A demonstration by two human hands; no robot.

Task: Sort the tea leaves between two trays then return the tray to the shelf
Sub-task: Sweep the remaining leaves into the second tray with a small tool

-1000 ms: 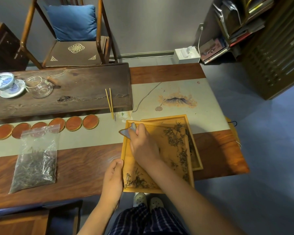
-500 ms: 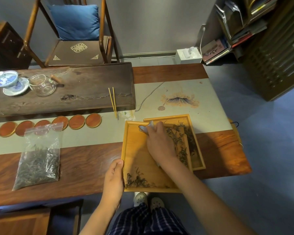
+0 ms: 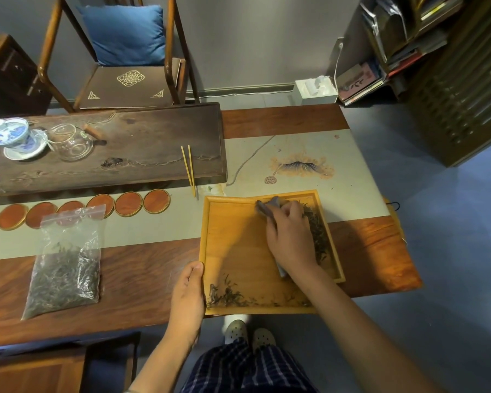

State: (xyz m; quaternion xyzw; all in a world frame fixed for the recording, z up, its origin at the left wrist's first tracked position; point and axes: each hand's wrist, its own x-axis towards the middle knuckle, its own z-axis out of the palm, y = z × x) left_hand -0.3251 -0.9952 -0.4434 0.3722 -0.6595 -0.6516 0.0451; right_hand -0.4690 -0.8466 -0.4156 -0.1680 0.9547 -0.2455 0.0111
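Observation:
Two light wooden trays overlap at the table's near right. The upper tray point(image 3: 233, 251) lies over the lower tray point(image 3: 335, 251). My left hand point(image 3: 189, 296) grips the upper tray's near left edge. My right hand point(image 3: 291, 236) holds a grey scraper point(image 3: 267, 207) against the trays' right side, beside a band of dark tea leaves point(image 3: 318, 234) in the lower tray. A small heap of leaves point(image 3: 227, 297) lies in the upper tray's near corner.
A zip bag of tea leaves point(image 3: 64, 268) lies at the left. Behind it are several round red coasters point(image 3: 128, 204), bamboo tongs point(image 3: 190, 171), a dark tea board point(image 3: 142, 146) with a gaiwan point(image 3: 10, 136) and glass pitcher point(image 3: 71, 141). A shelf point(image 3: 408, 38) stands at the far right.
My right hand has swept the scraper from the upper tray's left side to its right, pushing the leaves into the lower tray. The upper tray now lies flatter.

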